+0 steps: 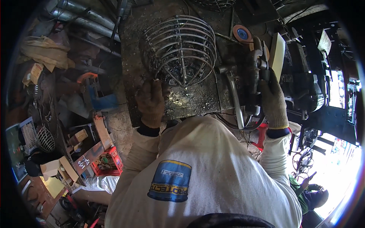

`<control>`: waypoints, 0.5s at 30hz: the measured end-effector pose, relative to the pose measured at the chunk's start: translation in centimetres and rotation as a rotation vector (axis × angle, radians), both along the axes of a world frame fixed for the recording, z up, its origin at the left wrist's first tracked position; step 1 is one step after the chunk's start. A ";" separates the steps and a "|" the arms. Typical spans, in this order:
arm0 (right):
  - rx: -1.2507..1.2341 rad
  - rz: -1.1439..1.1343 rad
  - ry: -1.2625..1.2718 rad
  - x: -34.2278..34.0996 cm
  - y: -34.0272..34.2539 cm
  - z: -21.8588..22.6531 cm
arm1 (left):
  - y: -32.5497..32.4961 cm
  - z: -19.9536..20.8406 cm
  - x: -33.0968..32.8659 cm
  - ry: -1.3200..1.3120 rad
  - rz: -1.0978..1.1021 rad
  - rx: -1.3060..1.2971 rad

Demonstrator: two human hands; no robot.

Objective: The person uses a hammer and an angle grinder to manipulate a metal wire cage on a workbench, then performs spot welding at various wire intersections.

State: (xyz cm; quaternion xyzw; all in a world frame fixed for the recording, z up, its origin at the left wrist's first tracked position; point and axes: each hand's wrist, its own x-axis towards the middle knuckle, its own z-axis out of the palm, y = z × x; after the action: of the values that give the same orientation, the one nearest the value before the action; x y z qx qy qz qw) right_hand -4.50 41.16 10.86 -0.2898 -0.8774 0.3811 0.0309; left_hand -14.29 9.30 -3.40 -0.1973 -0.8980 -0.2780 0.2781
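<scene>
A cage of bent metal rods (184, 48), with curved bars joined along a central spine, lies on the dark, grimy worktop (201, 99). My left hand (151, 104), in a soiled work glove, is at the cage's near left corner. Its fingers are closed at the end of a rod. My right hand (273, 99), also gloved, is at the right against a heavy dark metal tool (254, 72). The fingers curl at the tool's side and are partly hidden. A bare silver metal bar (236, 100) slants beside this tool; its exact kind is unclear.
An orange disc with a blue centre (242, 33) lies beyond the tool. Dark machinery (308, 91) stands at the right; a cable (249, 127) loops below the worktop's edge. At left are a red crate (107, 161) and cardboard box (57, 167). Another person (310, 195) is at lower right.
</scene>
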 end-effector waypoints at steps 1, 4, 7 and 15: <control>-0.169 -0.062 0.013 -0.3 0.0 0.2 | 0.5 1.7 0.2 -0.411 0.016 0.364; -0.289 -0.109 -0.012 -0.2 0.5 0.4 | -0.2 0.3 -0.4 -0.399 0.009 0.417; 0.134 -0.026 -0.043 0.4 0.5 -0.6 | -0.7 -0.6 0.0 -0.193 0.014 0.090; 0.298 0.039 -0.024 0.4 -0.4 0.1 | -0.7 0.4 0.6 -0.153 -0.029 -0.106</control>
State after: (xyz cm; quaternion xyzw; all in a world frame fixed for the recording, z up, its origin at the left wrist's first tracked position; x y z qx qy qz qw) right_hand -4.08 40.75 10.98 -0.2693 -0.9301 0.2435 0.0557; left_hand -13.68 8.59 -3.00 -0.2030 -0.9271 -0.2485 0.1935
